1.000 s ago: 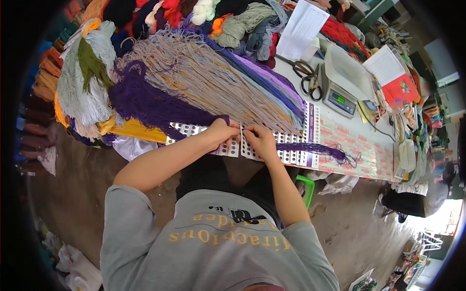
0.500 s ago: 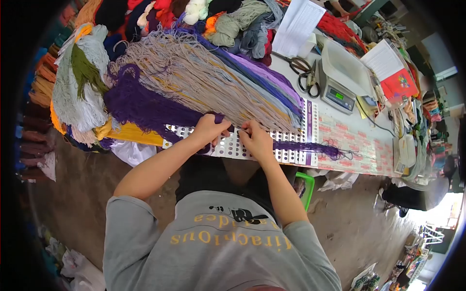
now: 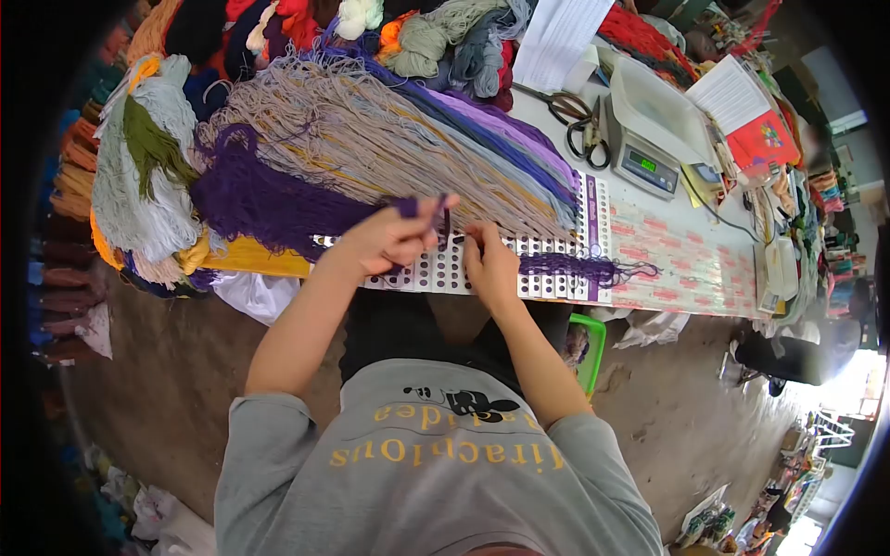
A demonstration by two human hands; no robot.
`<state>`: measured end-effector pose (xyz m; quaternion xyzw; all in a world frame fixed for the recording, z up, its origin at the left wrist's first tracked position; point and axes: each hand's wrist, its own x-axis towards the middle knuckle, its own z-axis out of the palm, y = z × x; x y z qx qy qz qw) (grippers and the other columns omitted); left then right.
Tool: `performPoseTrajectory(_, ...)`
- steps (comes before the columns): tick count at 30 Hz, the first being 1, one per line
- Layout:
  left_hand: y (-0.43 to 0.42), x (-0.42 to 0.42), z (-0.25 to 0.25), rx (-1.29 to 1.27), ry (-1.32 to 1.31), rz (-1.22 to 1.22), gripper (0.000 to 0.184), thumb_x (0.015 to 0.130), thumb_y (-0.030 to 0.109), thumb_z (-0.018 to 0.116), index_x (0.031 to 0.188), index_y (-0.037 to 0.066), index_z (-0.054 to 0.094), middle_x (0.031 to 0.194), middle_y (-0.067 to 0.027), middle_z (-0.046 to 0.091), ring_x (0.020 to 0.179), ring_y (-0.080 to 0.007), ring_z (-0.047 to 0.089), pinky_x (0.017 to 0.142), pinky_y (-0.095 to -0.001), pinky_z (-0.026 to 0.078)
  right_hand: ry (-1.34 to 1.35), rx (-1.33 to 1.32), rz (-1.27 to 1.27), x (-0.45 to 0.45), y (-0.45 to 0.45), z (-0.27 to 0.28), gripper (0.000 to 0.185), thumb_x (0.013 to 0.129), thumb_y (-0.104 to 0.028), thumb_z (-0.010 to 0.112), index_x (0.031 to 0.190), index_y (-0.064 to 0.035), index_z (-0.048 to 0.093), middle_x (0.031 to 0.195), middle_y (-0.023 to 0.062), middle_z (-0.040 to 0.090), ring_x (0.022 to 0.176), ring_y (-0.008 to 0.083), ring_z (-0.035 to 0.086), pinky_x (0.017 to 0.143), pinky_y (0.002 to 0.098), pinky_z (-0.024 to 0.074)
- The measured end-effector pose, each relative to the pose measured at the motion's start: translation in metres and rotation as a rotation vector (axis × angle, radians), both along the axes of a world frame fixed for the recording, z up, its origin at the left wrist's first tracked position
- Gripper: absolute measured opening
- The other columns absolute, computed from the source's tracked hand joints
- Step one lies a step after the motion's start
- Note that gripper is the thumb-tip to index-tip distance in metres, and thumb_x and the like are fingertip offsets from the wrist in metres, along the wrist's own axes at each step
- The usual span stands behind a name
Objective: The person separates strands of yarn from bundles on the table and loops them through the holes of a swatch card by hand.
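Observation:
My left hand (image 3: pixel 387 239) is raised a little above the table edge, smeared by motion, with purple thread (image 3: pixel 408 208) caught in its fingers. A thick bundle of purple thread (image 3: pixel 278 199) spreads out to its left. Lower and to the right, my right hand (image 3: pixel 491 269) is closed in a pinch over the white perforated cards (image 3: pixel 431 273). Purple strands (image 3: pixel 565 266) come out on its right side and end in loose loops. Long beige-grey threads (image 3: pixel 371 139) lie just beyond both hands, beside lilac threads (image 3: pixel 519 130) and blue ones.
Scissors (image 3: pixel 586 134), a digital scale (image 3: pixel 646 167) and propped paper sheets (image 3: pixel 561 42) stand at the back right. Heaped coloured yarn skeins (image 3: pixel 417 51) fill the back. Pale grey skeins (image 3: pixel 171 195) hang at the left. A green basket (image 3: pixel 590 357) sits below the table edge.
My left hand has lifted and turned, drawing purple thread up toward the right. My right hand stays near the same spot on the cards. The view has shifted slightly.

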<state>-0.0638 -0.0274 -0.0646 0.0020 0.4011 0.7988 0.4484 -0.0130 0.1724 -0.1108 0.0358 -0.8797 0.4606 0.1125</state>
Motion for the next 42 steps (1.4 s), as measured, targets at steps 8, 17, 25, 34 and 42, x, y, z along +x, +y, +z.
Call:
performPoseTrajectory(8,0.037,0.019,-0.026,-1.047,1.300,0.466,0.015,0.087,0.017,0.056,0.087,0.003,0.060,0.062,-0.0093,0.053,0.061,-0.0229,0.056,0.063,-0.0332,0.046,0.141,0.335,0.074,-0.001,-0.004,0.005,0.018,0.081,-0.014,0.061,0.098,-0.0080,0.057,0.086,0.0105,0.057,0.070,0.0310,0.060,0.059,0.0371,0.0472)
performPoseTrajectory(17,-0.076,0.026,0.081,-0.063,0.268,0.623,0.025,0.094,0.023,0.049,0.097,0.001,0.060,0.106,-0.0108,0.062,0.045,-0.0012,0.029,0.042,-0.0176,0.022,0.255,0.375,0.074,-0.003,-0.007,0.000,0.015,0.077,-0.014,0.064,0.089,-0.0084,0.060,0.080,0.0060,0.056,0.066,0.0259,0.059,0.055,0.0353,0.0461)
performPoseTrajectory(25,-0.043,0.031,0.062,-1.386,1.439,1.152,0.010,0.082,0.018,0.064,0.083,0.008,0.067,0.093,-0.0058,0.054,0.091,-0.0211,0.052,0.082,-0.0346,0.041,0.228,0.231,0.014,-0.002,-0.004,-0.014,0.012,0.075,-0.010,0.063,0.083,-0.0075,0.054,0.083,0.0088,0.056,0.062,0.0289,0.057,0.053,0.0382,0.0455)
performPoseTrajectory(34,0.018,0.026,-0.029,-1.184,1.512,0.445,0.026,0.078,0.008,0.061,0.103,0.012,0.053,0.075,-0.0079,0.062,0.064,-0.0272,0.062,0.058,-0.0376,0.048,-0.007,0.224,-0.005,-0.002,-0.004,-0.003,0.022,0.075,-0.017,0.063,0.092,-0.0076,0.053,0.081,0.0114,0.058,0.070,0.0292,0.060,0.060,0.0380,0.0472)
performPoseTrajectory(42,0.013,0.023,-0.024,-1.226,1.571,0.409,0.013,0.075,0.014,0.068,0.087,0.009,0.064,0.095,-0.0064,0.053,0.077,-0.0272,0.057,0.060,-0.0364,0.046,0.054,0.295,0.062,-0.002,-0.010,0.007,0.032,0.070,-0.024,0.068,0.093,-0.0073,0.053,0.088,0.0093,0.055,0.075,0.0289,0.059,0.059,0.0393,0.0458)
